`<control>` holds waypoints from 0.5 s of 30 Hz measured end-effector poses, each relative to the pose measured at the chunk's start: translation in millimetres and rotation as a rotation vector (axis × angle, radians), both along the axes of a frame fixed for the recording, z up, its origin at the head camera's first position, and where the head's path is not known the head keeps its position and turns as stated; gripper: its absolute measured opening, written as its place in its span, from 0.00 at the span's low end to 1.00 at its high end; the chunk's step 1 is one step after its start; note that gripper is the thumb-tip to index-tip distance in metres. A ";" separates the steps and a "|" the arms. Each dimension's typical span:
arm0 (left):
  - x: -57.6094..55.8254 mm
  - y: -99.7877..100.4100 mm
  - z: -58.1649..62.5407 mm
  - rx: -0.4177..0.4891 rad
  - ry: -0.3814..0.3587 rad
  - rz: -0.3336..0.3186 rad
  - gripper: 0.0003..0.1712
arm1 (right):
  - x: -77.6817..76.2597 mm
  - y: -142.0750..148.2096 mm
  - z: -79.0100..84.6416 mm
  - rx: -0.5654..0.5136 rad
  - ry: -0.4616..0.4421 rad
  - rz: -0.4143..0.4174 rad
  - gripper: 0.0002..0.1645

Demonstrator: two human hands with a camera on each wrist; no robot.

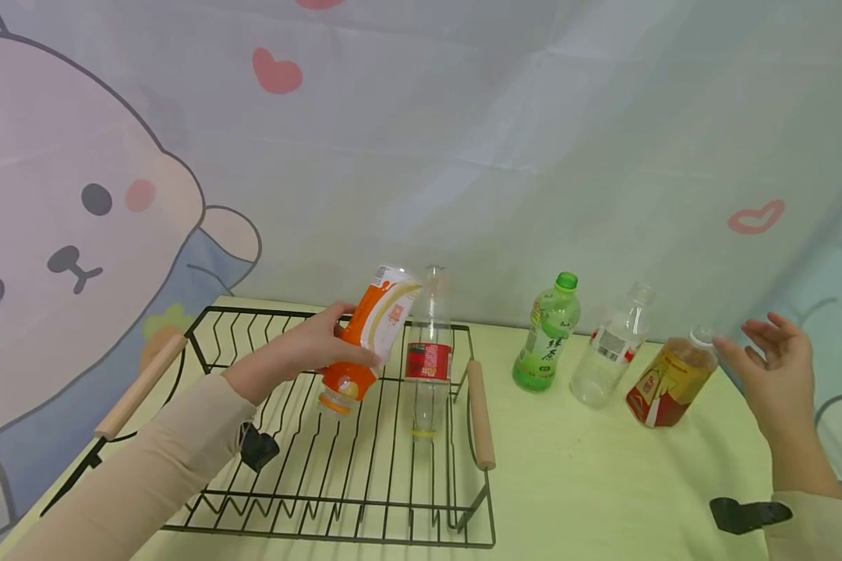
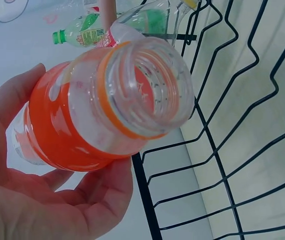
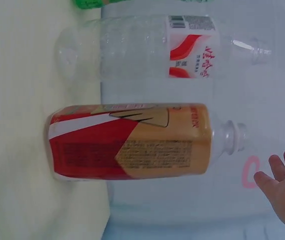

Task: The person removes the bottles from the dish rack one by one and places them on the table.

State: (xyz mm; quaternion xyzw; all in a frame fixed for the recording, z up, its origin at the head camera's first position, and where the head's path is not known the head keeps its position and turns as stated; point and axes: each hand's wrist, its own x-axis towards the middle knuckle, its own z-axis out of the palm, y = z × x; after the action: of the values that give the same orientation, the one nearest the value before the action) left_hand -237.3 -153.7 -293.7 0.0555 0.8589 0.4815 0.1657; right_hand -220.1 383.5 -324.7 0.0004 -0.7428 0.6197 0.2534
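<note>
My left hand [image 1: 316, 343] grips an orange-and-white labelled plastic bottle [image 1: 372, 327] above the black wire dish rack [image 1: 386, 502]. The bottle is tilted upside down; in the left wrist view its uncapped mouth [image 2: 157, 90] faces the camera. Beside it, a clear bottle with a red label [image 1: 429, 361] stands mouth down in the rack. My right hand [image 1: 775, 374] is raised with loosely bent fingers and holds nothing. Nearest to it is a red-and-yellow labelled bottle [image 1: 673, 378], upright on the table; in the right wrist view the fingertips look apart from its neck.
A green tea bottle [image 1: 547, 335] and a clear bottle with a white-and-red label [image 1: 610, 351] stand upright between the rack and the red-and-yellow bottle. Wooden handles [image 1: 482, 417] flank the rack. A printed cloth [image 1: 498, 156] hangs behind the pale green table [image 1: 568, 499].
</note>
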 end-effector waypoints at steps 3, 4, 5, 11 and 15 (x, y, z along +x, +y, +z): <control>0.6 1.4 3.1 -0.025 0.004 -0.016 0.50 | -0.4 -10.2 8.2 0.028 0.026 0.019 0.43; 1.0 2.2 4.3 -0.031 0.005 -0.021 0.50 | -0.7 -14.1 10.8 0.049 0.026 0.015 0.43; 1.3 3.1 5.5 -0.037 0.006 -0.023 0.51 | -1.0 -18.1 13.4 0.084 0.024 0.007 0.43; 3.1 10.0 12.0 -0.062 0.020 -0.049 0.51 | 0.8 -43.1 26.4 0.246 0.024 -0.002 0.43; 5.1 14.9 15.5 -0.084 0.031 -0.073 0.51 | 3.9 -60.4 30.3 0.269 0.059 0.059 0.43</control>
State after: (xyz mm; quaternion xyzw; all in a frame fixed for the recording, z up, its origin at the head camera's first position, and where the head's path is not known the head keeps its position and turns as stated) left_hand -232.3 -138.8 -278.3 0.0871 0.8783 0.4376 0.1721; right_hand -216.3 323.1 -294.4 0.0742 -0.8112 0.5213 0.2544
